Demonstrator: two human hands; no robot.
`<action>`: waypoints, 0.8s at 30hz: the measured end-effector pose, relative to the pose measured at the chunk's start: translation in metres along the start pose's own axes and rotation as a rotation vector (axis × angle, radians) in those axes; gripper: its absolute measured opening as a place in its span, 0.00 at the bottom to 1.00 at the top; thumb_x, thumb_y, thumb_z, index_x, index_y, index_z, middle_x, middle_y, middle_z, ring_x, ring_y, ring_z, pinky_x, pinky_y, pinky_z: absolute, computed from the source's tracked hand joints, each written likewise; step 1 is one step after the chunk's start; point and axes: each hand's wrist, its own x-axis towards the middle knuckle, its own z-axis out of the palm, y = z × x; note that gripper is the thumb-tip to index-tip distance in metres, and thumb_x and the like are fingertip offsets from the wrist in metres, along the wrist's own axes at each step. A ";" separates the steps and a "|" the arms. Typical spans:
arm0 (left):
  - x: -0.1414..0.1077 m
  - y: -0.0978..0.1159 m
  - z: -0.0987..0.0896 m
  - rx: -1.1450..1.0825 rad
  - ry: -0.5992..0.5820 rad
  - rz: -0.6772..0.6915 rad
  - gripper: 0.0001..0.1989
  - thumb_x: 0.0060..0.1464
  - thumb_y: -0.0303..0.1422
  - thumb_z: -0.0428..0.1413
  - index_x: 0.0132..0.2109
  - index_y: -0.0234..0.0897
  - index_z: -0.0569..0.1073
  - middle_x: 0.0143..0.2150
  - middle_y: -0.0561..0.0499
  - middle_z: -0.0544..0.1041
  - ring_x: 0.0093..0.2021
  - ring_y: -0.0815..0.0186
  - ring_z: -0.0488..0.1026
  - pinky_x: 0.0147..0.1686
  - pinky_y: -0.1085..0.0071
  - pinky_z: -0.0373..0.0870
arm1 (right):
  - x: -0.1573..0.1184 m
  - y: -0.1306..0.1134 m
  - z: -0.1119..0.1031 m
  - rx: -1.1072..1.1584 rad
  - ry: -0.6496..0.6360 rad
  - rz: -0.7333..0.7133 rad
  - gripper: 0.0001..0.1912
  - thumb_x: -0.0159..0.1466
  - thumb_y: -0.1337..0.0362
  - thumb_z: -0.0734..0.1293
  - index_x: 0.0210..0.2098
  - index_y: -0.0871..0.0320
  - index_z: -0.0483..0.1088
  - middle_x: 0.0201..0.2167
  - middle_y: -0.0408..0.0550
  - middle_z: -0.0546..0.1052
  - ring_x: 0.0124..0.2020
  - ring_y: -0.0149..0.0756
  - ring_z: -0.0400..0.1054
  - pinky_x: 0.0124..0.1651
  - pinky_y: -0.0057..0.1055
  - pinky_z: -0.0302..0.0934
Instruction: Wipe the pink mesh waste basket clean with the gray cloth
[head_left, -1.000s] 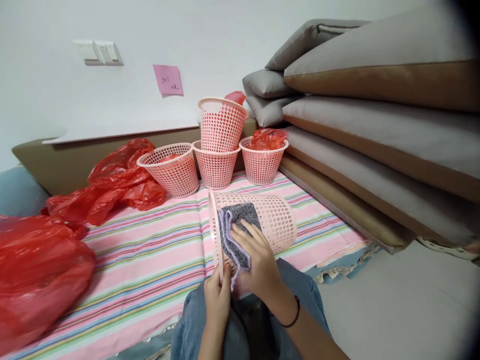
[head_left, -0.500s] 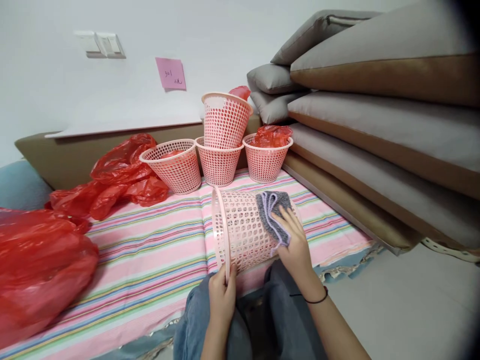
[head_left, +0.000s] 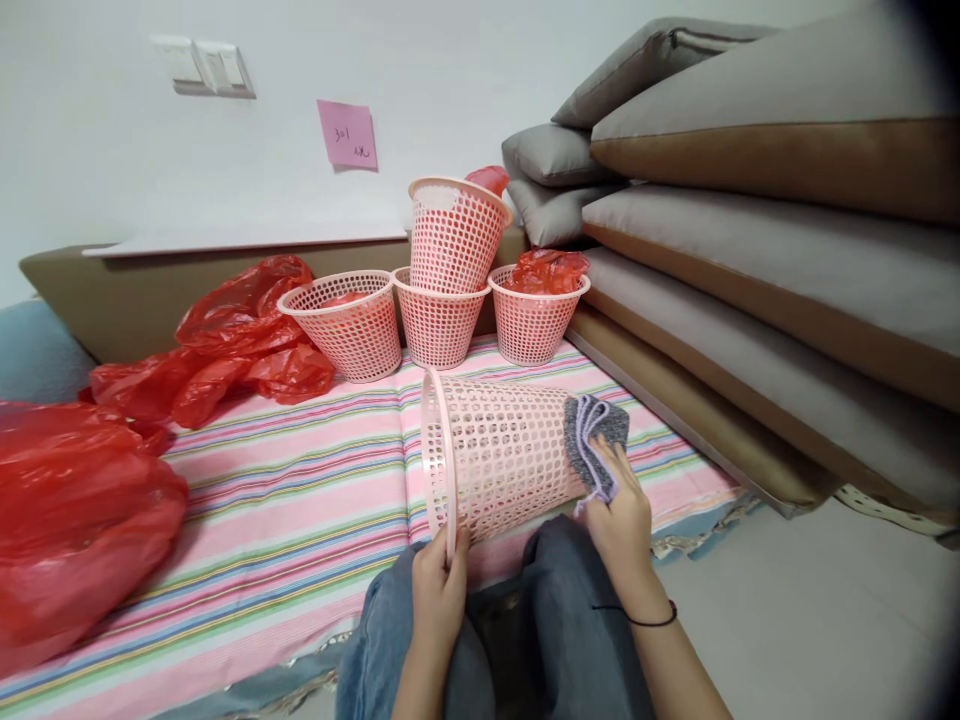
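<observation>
Right hand (head_left: 624,515): holding the folded grey cloth (head_left: 594,440), fingers spreading over it and pressing it against the side of a basket. Can't tell where the thumb is sitting.
Left hand (head_left: 439,580): grasping that basket's rim at its near edge, between thumb and fingers, and staying on that spot throughout.
Held basket (head_left: 510,450): lying on its side just beyond the knees (head_left: 390,630), mouth facing left, base pointing right. Can't tell how much of it is resting on the striped sheet (head_left: 300,520) underneath.
Cloth's travel: here's what's changing. Over the last second it's been sliding from beside the rim, along the wall, and now it's sitting down at the base end.
Wiping stroke: looks to me like that lengthwise pass is reaching its far end, with the steady rim grip keeping the basket from rolling. The underside isn't showing, so I'm not judging that part.
Back row: left basket (head_left: 349,330), middle basket (head_left: 439,335) and right basket (head_left: 534,325) are standing along the back, with a tilted basket (head_left: 457,240) sitting in the middle one.
Red plastic: a crumpled heap (head_left: 225,345) is lying left of the row, and a bigger bag (head_left: 82,540) is bulging nearer the camera.
Cushions (head_left: 750,160): stacking up on the right.
</observation>
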 end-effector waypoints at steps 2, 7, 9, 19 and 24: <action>0.000 -0.002 0.000 -0.005 0.003 -0.008 0.22 0.61 0.47 0.49 0.24 0.37 0.66 0.19 0.56 0.61 0.23 0.69 0.60 0.26 0.73 0.57 | -0.006 -0.021 0.004 0.016 -0.029 -0.052 0.37 0.51 0.75 0.57 0.61 0.59 0.68 0.62 0.51 0.70 0.69 0.48 0.53 0.68 0.54 0.54; 0.001 -0.002 0.000 -0.010 0.010 -0.027 0.22 0.60 0.47 0.50 0.25 0.37 0.69 0.21 0.54 0.67 0.25 0.67 0.65 0.29 0.72 0.61 | -0.031 -0.077 0.013 0.116 -0.138 -0.210 0.42 0.48 0.78 0.56 0.63 0.57 0.64 0.65 0.47 0.67 0.71 0.46 0.48 0.68 0.54 0.53; 0.002 -0.001 -0.001 -0.030 -0.013 -0.025 0.20 0.60 0.47 0.50 0.30 0.36 0.73 0.25 0.52 0.72 0.28 0.65 0.68 0.32 0.72 0.64 | -0.043 -0.096 0.014 0.167 -0.177 -0.256 0.42 0.49 0.78 0.57 0.63 0.56 0.64 0.64 0.47 0.67 0.71 0.46 0.48 0.68 0.54 0.54; 0.002 0.009 -0.003 -0.045 -0.010 -0.007 0.25 0.58 0.51 0.50 0.21 0.38 0.63 0.19 0.56 0.63 0.22 0.69 0.60 0.27 0.73 0.60 | -0.042 -0.093 -0.018 0.536 -0.378 0.017 0.24 0.61 0.72 0.63 0.55 0.49 0.72 0.54 0.45 0.77 0.60 0.44 0.68 0.61 0.46 0.66; -0.001 0.008 -0.001 -0.005 -0.015 0.005 0.25 0.59 0.50 0.50 0.22 0.37 0.68 0.18 0.55 0.65 0.22 0.68 0.62 0.25 0.73 0.59 | 0.002 -0.048 -0.047 0.571 -0.031 0.225 0.12 0.62 0.61 0.69 0.45 0.57 0.77 0.40 0.51 0.82 0.40 0.46 0.79 0.42 0.41 0.77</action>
